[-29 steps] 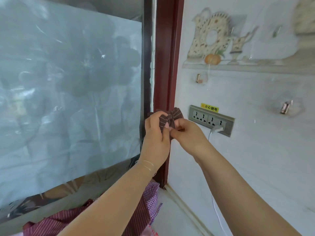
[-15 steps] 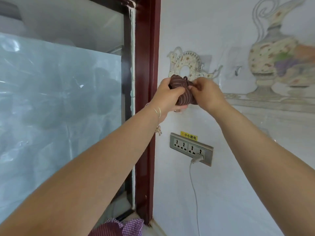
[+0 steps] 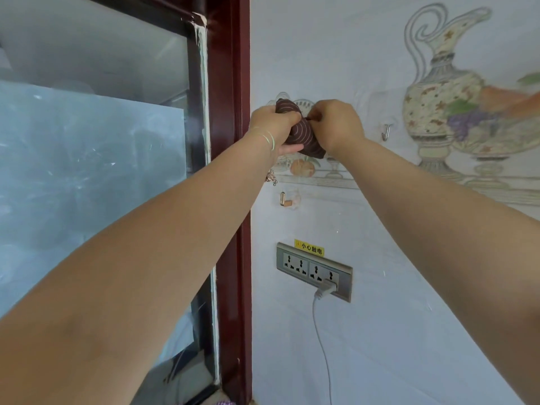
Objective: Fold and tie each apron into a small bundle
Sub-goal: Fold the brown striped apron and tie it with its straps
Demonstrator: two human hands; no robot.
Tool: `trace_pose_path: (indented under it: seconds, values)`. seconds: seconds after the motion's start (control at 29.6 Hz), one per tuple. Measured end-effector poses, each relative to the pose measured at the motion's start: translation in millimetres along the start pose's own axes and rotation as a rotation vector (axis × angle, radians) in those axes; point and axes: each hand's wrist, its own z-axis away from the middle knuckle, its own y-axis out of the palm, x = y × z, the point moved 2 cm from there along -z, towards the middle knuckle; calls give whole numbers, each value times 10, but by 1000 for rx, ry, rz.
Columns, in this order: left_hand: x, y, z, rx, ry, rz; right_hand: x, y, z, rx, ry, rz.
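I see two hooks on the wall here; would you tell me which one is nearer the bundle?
The metal hook right of the right hand, level with the apron bundle; the lower hook hangs well below, above the sockets.

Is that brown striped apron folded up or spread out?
Folded: the apron bundle is a tight wad gripped between the left hand and right hand.

yellow label [image 3: 309, 248] reading 小心触电, above wall socket [image 3: 314, 271]

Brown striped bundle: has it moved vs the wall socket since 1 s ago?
Yes, upward. The brown striped bundle, gripped by the left hand and right hand, was level with the wall socket and is now well above it, near the upper hook.
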Motion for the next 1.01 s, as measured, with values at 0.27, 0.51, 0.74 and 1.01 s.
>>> trace_pose_path:
  seconds: [0.27, 0.51, 0.74, 1.01]
  values:
    - [-190, 72, -149, 40, -12, -118, -87, 1, -129, -73, 94, -36]
    - [-360, 210, -261, 23, 3, -428, -142, -33, -131, -31, 154, -149]
    - [-297, 254, -291, 28, 42, -586, -176, 131, 177, -82, -15, 14]
    - [-225, 192, -239, 52, -17, -540, -207, 142, 206, -13, 58, 66]
